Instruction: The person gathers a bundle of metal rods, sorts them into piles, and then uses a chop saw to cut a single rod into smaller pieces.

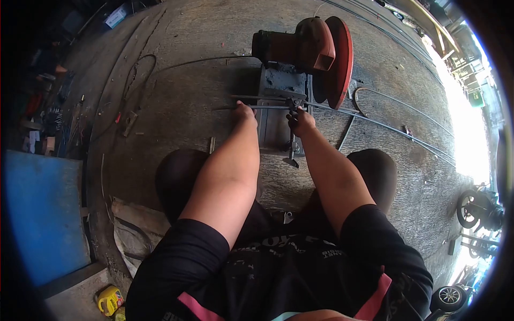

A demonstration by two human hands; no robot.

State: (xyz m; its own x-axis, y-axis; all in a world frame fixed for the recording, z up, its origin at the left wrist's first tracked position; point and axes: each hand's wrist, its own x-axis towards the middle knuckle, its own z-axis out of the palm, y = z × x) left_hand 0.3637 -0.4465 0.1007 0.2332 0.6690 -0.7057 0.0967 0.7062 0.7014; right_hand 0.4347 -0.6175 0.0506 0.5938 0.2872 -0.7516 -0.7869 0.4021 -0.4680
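Observation:
A cut-off saw with a red guard [342, 61] and a dark motor stands on a grey metal base [273, 134] in front of the person. Thin metal rods [375, 123] run crosswise over the base and out to the right. My left hand [245, 111] is closed around a rod left of the base. My right hand [303, 123] is closed at the dark clamp [294, 104] on the base, beside the rods; its exact grip is too small to make out. Below it a metal handle [292, 160] points toward the person.
A blue panel [45, 214] stands at the left, with a yellow container [110, 300] below it. A cable [187, 63] runs left from the motor. More long rods [396, 40] lie at the upper right. A motorcycle [479, 210] and a wheel [448, 297] are at the right.

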